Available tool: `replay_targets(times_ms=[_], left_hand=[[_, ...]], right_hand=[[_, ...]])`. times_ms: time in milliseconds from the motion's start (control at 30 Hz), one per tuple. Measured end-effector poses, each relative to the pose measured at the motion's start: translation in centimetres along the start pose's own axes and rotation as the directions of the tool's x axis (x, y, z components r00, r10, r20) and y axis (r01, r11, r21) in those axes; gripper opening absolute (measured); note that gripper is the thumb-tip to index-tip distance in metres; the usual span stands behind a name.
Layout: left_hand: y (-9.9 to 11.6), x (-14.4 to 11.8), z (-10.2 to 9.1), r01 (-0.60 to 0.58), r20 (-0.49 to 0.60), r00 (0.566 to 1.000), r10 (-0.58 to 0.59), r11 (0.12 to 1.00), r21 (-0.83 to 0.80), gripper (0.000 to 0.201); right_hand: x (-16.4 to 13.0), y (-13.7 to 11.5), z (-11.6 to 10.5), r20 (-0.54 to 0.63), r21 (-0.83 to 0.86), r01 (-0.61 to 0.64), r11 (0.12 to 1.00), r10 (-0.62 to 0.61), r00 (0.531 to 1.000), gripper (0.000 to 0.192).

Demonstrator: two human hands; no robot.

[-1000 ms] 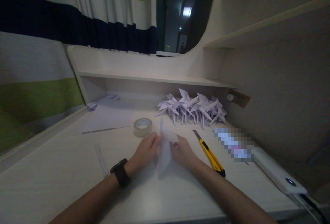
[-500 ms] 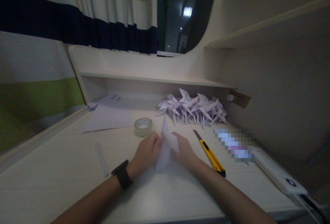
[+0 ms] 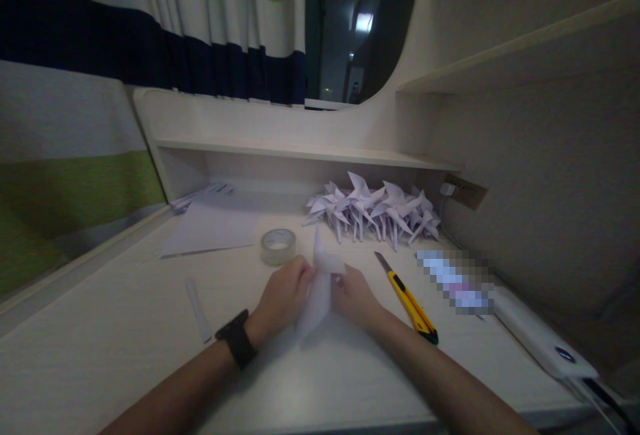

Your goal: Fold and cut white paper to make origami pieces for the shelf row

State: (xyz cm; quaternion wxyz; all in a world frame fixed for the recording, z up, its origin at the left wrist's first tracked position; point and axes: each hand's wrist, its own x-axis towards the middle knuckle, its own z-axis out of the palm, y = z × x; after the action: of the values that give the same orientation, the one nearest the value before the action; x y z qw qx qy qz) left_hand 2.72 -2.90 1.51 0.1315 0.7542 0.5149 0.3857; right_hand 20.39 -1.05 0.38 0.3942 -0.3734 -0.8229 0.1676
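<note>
Both hands, left hand (image 3: pixel 284 293) and right hand (image 3: pixel 354 296), pinch the folded paper (image 3: pixel 320 285) mid-counter (image 3: pixel 125 341); since a moment ago its top flap sits lower, the fold apparently tightening, knife (image 3: pixel 411 303) untouched

The scene is dim and slightly grainy, with muted colours. The brightest spot is a small lit patch (image 3: pixel 363 21) far beyond the hands, seen through a dark window gap. The white paper (image 3: pixel 320 281) between the hands catches a faint glow. Soft shadow pools on the desk (image 3: pixel 125 328) below the forearms. Wide-angle distortion bends the shelf edges, and a pixelated block (image 3: pixel 455 280) lies right of the right hand.
</note>
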Motion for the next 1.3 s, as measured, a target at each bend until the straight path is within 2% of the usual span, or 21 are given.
replay_targets(times_ms=[267,433,567,933,1300], left_hand=[[-0.2,0.1,0.1,0.000,0.014,1.000,0.001,1.000,-0.011,0.031],[-0.5,0.1,0.2,-0.031,0.019,0.999,0.030,0.999,0.038,0.032],[-0.5,0.2,0.3,-0.008,0.027,1.000,0.006,0.997,0.071,0.033],[0.3,0.1,0.1,-0.014,-0.018,1.000,0.015,0.999,0.048,0.018],[0.0,0.9,0.1,-0.028,0.039,0.999,0.031,0.997,-0.075,0.025]], right_hand=[[0.0,0.4,0.0,0.051,-0.103,0.057,0.993,-0.052,0.997,0.021],[0.0,0.5,0.3,0.137,-0.251,0.031,0.967,0.004,0.991,0.021],[0.1,0.5,0.2,0.182,-0.326,0.041,0.945,0.020,0.983,0.024],[0.1,-0.1,-0.5,0.126,-0.220,0.055,0.974,-0.028,0.992,0.017],[0.3,-0.6,-0.6,0.080,-0.149,0.105,0.983,-0.094,0.992,0.017]])
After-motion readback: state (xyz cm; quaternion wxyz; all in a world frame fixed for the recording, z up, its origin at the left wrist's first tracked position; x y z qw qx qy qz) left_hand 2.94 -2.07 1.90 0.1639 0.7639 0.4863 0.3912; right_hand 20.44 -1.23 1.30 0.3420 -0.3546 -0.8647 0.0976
